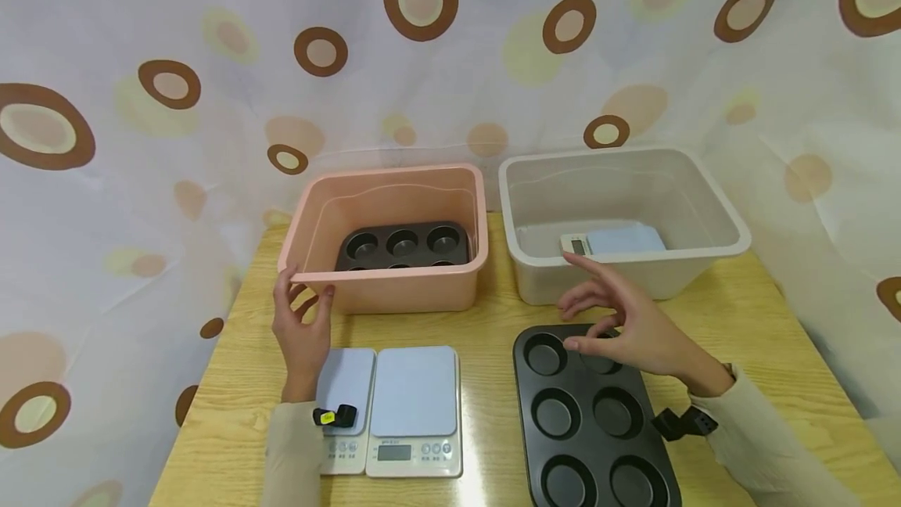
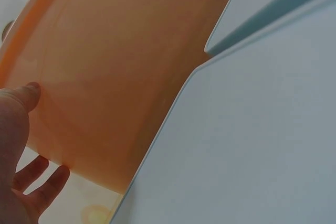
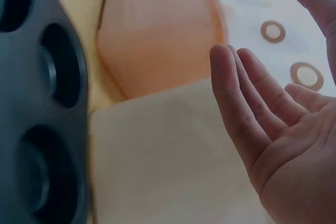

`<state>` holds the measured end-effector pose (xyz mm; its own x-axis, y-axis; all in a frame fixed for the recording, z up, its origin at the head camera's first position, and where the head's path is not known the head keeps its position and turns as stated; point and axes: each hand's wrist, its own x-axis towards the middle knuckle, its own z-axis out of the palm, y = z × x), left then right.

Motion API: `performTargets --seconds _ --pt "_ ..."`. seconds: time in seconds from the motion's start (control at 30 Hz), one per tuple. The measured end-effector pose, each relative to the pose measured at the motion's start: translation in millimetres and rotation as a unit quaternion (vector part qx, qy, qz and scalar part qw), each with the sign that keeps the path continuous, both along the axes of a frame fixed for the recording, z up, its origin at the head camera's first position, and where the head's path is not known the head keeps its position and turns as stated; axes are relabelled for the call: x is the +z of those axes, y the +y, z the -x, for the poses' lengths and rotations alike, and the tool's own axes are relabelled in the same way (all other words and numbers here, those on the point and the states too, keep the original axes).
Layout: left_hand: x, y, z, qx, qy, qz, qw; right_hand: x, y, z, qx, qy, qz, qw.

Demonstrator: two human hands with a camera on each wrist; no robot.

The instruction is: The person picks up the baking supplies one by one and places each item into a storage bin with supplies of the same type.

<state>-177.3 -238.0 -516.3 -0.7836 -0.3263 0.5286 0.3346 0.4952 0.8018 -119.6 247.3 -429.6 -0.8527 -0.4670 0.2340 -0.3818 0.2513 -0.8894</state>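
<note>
My left hand [image 1: 303, 335] is at the front left corner of a pink plastic bin [image 1: 394, 292]. In the left wrist view, the thumb touches the bin's outer wall [image 2: 115, 66] and the fingers [image 2: 50, 187] reach round its side edge, fairly straight. Inside the bin lies a dark muffin tin [image 1: 404, 245], its near part hidden by the front wall. My right hand [image 1: 626, 327], holding nothing, hovers over the far end of a second muffin tin [image 1: 584, 413], before a grey bin [image 1: 633, 272]. In that bin rests a kitchen scale [image 1: 622, 239], partly hidden by the rim.
Two kitchen scales [image 1: 414, 393] lie side by side on the wooden table [image 1: 486, 382], near the left forearm, which partly covers the left one. Behind the bins hangs a white cloth [image 1: 457, 84] with brown ring patterns.
</note>
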Motion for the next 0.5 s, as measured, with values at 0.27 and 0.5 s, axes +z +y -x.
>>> performTargets --seconds 0.27,0.5 --pt "0.3 1.3 -1.2 -0.004 -0.007 -0.003 1.0 -19.0 27.8 -29.9 -0.043 -0.04 -0.004 0.9983" --pt "3.1 0.2 -2.5 -0.005 0.0 -0.002 1.0 -32.9 58.7 -44.1 -0.08 -0.045 -0.041 0.995"
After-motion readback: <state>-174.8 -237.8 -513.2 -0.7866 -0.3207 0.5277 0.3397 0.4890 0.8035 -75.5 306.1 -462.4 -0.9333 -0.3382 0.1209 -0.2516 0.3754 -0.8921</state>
